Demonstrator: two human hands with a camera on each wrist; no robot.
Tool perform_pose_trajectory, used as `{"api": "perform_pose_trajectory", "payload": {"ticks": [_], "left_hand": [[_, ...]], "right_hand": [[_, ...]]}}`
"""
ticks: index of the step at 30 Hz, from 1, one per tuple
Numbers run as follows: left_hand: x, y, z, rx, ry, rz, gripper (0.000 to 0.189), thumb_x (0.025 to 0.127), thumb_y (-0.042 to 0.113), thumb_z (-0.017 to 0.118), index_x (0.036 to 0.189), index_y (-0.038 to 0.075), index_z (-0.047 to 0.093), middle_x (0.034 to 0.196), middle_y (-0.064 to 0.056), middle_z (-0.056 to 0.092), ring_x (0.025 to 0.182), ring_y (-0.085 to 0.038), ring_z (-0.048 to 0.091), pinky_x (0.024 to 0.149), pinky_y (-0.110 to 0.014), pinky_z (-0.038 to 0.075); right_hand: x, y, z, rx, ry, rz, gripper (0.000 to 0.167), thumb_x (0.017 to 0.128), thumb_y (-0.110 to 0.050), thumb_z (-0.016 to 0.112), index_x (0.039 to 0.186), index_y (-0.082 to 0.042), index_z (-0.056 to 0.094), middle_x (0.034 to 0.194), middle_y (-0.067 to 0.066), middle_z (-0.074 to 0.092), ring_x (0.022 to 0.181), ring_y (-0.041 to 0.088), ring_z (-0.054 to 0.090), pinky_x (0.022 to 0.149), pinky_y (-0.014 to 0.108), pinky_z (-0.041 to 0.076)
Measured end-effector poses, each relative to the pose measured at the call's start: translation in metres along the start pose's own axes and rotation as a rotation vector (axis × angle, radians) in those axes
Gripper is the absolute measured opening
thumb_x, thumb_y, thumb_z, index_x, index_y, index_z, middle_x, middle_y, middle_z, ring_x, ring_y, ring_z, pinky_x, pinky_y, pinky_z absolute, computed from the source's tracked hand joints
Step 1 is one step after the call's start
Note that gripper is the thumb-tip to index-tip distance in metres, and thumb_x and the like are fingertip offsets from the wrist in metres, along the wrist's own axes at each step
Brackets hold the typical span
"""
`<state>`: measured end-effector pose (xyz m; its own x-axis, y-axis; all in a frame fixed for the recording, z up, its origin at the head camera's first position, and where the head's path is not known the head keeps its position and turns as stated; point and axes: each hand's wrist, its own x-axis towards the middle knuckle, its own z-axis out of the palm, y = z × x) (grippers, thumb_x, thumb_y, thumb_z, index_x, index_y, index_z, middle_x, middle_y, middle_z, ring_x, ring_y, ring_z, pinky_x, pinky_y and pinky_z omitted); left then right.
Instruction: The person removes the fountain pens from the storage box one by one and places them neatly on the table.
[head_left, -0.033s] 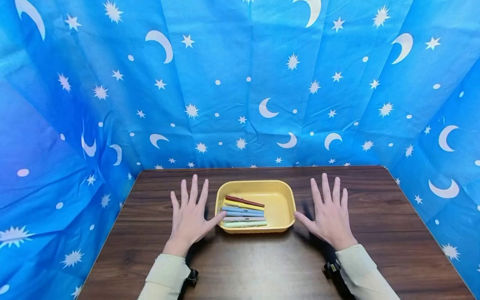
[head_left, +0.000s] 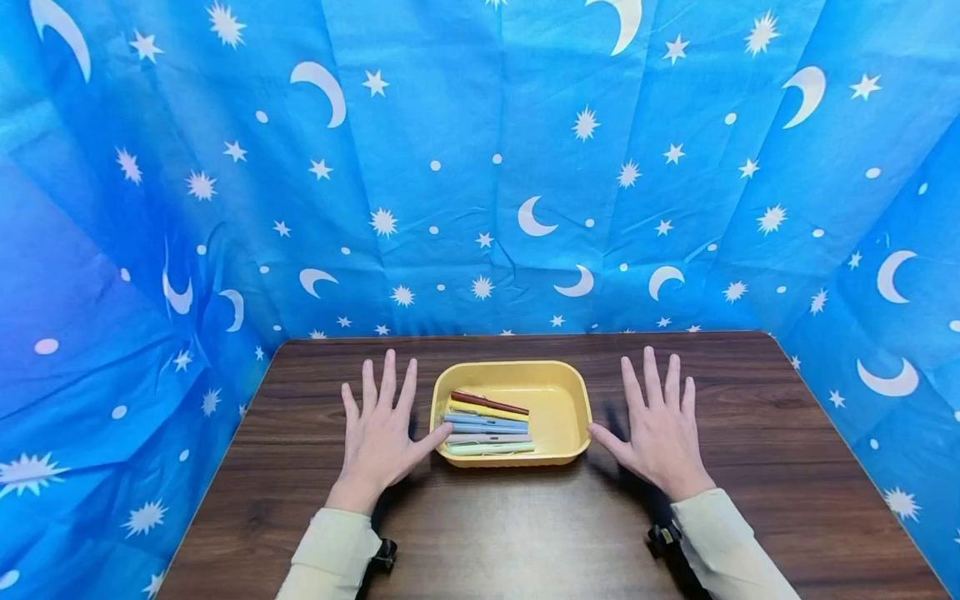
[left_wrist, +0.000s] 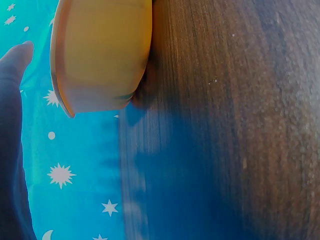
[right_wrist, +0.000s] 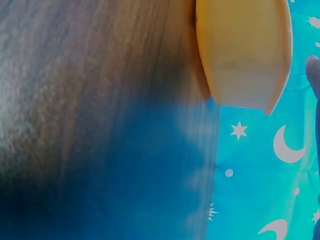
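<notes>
A yellow rectangular tray (head_left: pixel 558 417) with rounded corners stands between the two hands. Several clip pens lie side by side in its left part: a dark red pen (head_left: pixel 480 400), a yellow pen (head_left: pixel 498 411), blue ones (head_left: pixel 487 422), a pale greyish pen (head_left: pixel 491 437) and a light green pen (head_left: pixel 491 448). My left hand (head_left: pixel 378 442) is spread flat to the left of the tray, its thumb tip overlapping the rim in the head view. To the right, my right hand (head_left: pixel 660 433) is likewise spread, thumb pointing at the rim. Both hands hold nothing.
The dark wood-grain table (head_left: pixel 510 533) extends around the tray. Blue cloth (head_left: pixel 465 200) with white moons and stars hangs behind the table and along both sides. In the wrist views the tray's outer walls (left_wrist: pixel 105 50) show, with shadows on the tabletop.
</notes>
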<state>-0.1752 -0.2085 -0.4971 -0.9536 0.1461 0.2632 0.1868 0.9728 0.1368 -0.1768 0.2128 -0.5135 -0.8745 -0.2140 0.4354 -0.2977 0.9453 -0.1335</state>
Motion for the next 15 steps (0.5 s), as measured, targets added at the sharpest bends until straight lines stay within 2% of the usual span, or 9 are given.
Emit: {"api": "perform_pose_trajectory", "payload": {"ticks": [7,15], "left_hand": [[-0.001,0.001,0.000,-0.006,-0.007,0.008,0.117,0.083,0.093,0.046,0.171,0.027,0.004,0.176,-0.002,-0.018,0.160,-0.036,-0.021,0.122,-0.076,-0.001],[0.005,0.003,-0.005,-0.046,0.001,0.039,0.118,0.083,0.090,0.051,0.171,0.029,0.001,0.177,-0.006,-0.013,0.160,-0.038,-0.019,0.122,-0.076,-0.002]], "right_hand": [[0.000,0.000,-0.003,0.020,0.007,-0.006,0.113,0.084,-0.079,0.061,0.169,-0.014,0.023,0.173,0.024,0.014,0.158,0.055,0.003,0.121,0.077,0.015],[0.007,-0.004,-0.018,0.080,0.052,-0.030,0.107,0.086,-0.074,0.064,0.169,-0.019,0.025,0.174,0.023,0.013,0.158,0.054,0.007,0.121,0.075,0.018]]}}
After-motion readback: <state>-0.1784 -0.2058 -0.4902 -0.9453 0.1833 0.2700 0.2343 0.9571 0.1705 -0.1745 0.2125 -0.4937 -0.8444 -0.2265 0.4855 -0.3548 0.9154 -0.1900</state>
